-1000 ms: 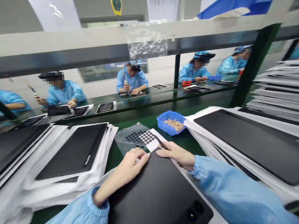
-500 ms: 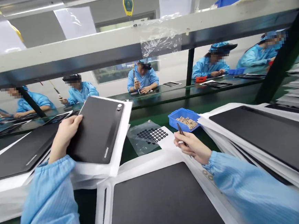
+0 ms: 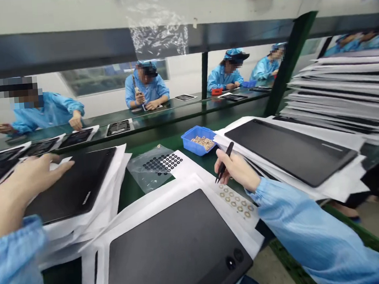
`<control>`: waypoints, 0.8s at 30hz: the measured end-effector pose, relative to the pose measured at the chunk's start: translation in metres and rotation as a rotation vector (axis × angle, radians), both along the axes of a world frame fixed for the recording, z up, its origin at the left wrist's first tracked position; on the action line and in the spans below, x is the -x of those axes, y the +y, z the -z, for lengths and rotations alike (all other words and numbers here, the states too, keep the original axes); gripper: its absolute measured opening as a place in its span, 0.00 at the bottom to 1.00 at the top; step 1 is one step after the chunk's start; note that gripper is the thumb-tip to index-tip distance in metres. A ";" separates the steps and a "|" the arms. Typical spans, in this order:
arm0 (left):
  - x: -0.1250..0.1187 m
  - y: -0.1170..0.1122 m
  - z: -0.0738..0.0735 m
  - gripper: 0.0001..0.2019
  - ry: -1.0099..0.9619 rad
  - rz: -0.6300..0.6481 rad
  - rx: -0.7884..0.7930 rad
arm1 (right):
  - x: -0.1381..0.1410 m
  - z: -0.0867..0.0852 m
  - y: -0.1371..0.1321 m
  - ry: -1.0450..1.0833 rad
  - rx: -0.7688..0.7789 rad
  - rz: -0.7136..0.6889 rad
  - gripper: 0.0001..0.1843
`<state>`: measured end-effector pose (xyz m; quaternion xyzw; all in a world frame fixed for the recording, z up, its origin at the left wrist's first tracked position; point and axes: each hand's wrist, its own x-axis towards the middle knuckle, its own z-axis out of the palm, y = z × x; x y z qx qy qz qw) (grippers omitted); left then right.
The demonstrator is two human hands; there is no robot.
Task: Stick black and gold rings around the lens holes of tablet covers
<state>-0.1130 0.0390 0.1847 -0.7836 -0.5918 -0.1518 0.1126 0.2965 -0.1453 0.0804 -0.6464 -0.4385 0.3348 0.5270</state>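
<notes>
My left hand [image 3: 36,176] hovers over or rests on a dark tablet back cover [image 3: 77,181] at the left, its fingers apart; whether they touch it I cannot tell. That cover lies on a stack of white sheets. Black tweezers [image 3: 224,162] are gripped in my right hand [image 3: 239,168], tips pointing down beside a pale sheet of ring stickers [image 3: 236,201]. In front of me another dark tablet back cover [image 3: 171,248] lies on white paper, with two round camera spots near its lower right corner.
A blue tray [image 3: 195,148] of small tan rings stands behind. Left of it lies a clear bag [image 3: 142,176] over a sheet of black rings. One more cover [image 3: 288,151] lies on papers at right, before a tall paper stack [image 3: 343,90]. Co-workers sit opposite beneath a shelf beam.
The cover my left hand held up tilted is now down on the left stack, and the hand has let go. My view has swung right. The tweezers now point down near the ring stickers.
</notes>
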 end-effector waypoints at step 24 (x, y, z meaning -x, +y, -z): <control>-0.238 -0.135 0.120 0.17 0.076 1.256 0.503 | -0.007 0.063 -0.048 -0.019 -0.116 0.151 0.22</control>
